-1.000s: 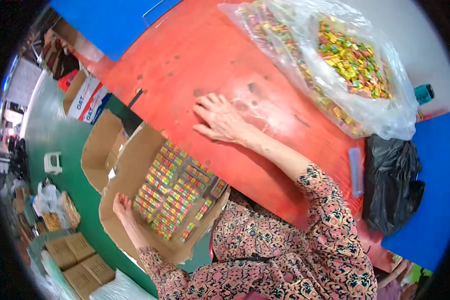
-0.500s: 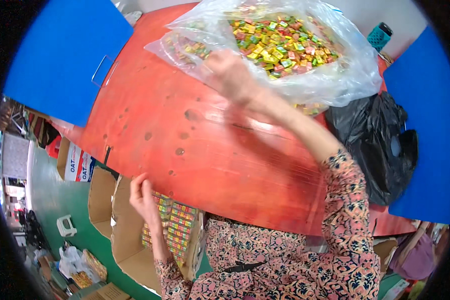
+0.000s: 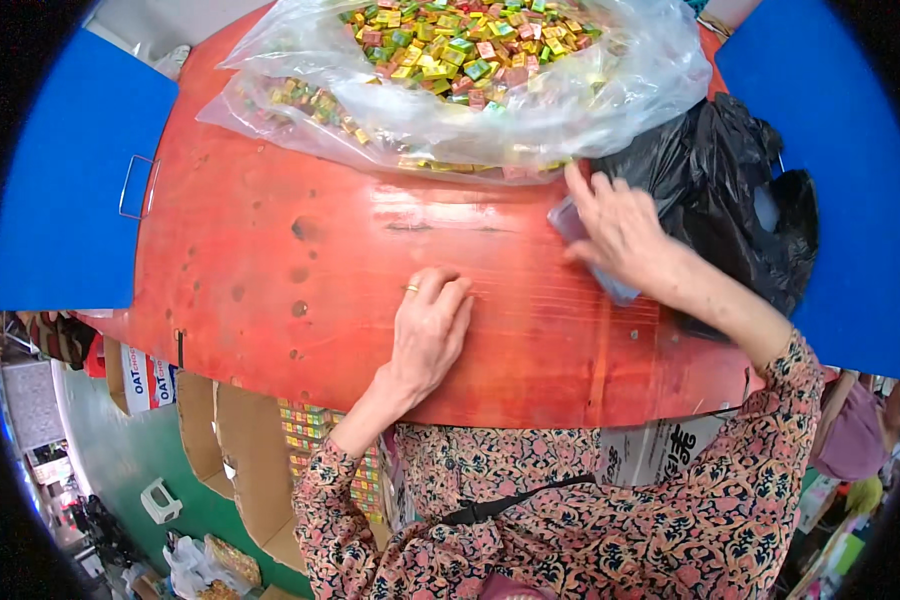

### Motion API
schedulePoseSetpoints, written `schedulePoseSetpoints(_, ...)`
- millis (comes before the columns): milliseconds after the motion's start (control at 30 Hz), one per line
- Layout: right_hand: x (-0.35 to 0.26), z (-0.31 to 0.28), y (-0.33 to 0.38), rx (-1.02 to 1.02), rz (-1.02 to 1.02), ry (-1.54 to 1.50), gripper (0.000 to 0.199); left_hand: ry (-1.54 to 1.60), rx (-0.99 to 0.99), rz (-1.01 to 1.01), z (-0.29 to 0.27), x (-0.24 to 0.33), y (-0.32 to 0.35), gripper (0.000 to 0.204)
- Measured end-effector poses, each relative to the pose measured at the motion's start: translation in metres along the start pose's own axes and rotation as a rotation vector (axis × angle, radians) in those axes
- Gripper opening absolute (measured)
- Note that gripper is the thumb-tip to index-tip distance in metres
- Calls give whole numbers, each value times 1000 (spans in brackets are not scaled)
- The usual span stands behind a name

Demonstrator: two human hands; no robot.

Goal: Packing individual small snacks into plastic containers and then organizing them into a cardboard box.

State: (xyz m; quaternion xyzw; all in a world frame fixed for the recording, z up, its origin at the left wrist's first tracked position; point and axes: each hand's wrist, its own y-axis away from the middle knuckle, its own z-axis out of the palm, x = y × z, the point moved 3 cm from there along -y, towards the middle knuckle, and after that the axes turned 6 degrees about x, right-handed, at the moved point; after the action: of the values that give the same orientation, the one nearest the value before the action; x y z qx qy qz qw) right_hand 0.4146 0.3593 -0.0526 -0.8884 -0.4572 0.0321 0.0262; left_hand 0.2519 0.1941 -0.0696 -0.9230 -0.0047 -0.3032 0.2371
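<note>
My right hand [image 3: 620, 232] is at the front left of the black plastic bag [image 3: 705, 165], its thumb and palm over a clear, bluish plastic piece [image 3: 615, 288]. Blur hides whether that piece is a pouch or a small box. My left hand [image 3: 430, 330], a ring on one finger, rests on the red table [image 3: 510, 350] with its fingers curled. What is under those fingers is hidden. Beyond both hands lies a large clear plastic bag [image 3: 410, 140], its mouth wide, full of small wrapped cubes [image 3: 460, 55] in yellow, green, red and pink.
Below the table's near edge stands a cardboard box [image 3: 255, 470] with rows of similar cubes [image 3: 315, 425]. Blue panels [image 3: 80, 190] flank the table on both sides. A white stool [image 3: 160, 500] stands on the green floor at the left.
My right hand has swung from the big clear bag rightward and nearer, onto the clear plastic piece. My left hand has come up from the cardboard box onto the table. The view has shifted.
</note>
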Motion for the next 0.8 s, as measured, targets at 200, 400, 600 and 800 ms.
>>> schedulePoseSetpoints(200,-9,14,15,-1,79,-326,75,379,-107,-490,-4,3,9,22)
schedulePoseSetpoints(400,-96,-8,-21,15,-173,-976,72,1786,126,-876,17,-11,25,52)
schedulePoseSetpoints(600,-171,-5,-34,229,-280,-648,74,1919,513,-832,-12,-29,46,53)
schedulePoseSetpoints(800,-198,-8,-45,175,-444,-702,29,1973,592,-681,-41,-55,71,50)
